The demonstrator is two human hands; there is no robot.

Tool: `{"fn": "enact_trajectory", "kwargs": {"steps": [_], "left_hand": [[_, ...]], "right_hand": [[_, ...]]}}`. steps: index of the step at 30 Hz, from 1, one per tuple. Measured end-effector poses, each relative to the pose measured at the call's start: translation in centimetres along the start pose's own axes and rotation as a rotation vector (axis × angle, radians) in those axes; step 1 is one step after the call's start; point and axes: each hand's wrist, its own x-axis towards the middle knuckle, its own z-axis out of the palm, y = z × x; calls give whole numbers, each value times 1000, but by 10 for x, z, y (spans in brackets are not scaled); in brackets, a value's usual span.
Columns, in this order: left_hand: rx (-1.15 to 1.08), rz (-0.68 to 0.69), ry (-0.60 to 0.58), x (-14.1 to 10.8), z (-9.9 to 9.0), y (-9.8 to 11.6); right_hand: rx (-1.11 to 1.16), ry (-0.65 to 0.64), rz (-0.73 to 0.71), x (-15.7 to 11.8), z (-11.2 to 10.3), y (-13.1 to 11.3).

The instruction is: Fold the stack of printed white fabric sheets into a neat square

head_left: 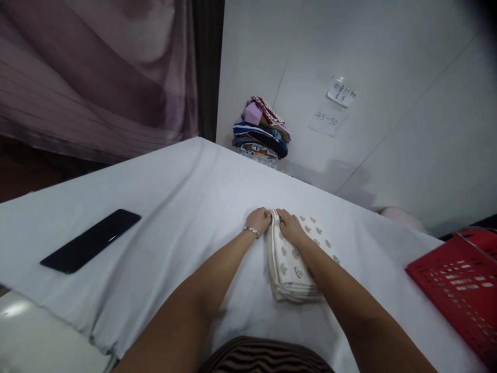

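A cream cloth with grey and green prints lies folded in several layers on the white-covered table. At its far left corner, my left hand is closed with the fingers pinching the folded edge; a silver bracelet circles that wrist. My right hand rests on top of the cloth beside the same corner, thumb and fingers bent over the edge. The right forearm hides part of the cloth's right side.
A dark flat phone-like slab lies on the left of the table. The red basket stands at the right edge. Beyond the far edge rises a stack of folded clothes against the wall. Paper notes hang there; a pink curtain is at left.
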Motion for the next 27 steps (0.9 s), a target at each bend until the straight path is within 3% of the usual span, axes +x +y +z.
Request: {"fn": "enact_trajectory", "kwargs": {"steps": [6, 15, 23, 27], "left_hand": [[-51, -56, 50, 4, 2, -1], [-80, -209, -164, 33, -4, -5], [-63, -200, -253, 33, -7, -5], [7, -163, -280, 33, -10, -3]], "right_hand": [[-35, 31, -5, -3, 6, 0], [-115, -5, -10, -1, 3, 0], [-1, -3, -51, -37, 5, -18], [84, -20, 28, -49, 4, -27]]}}
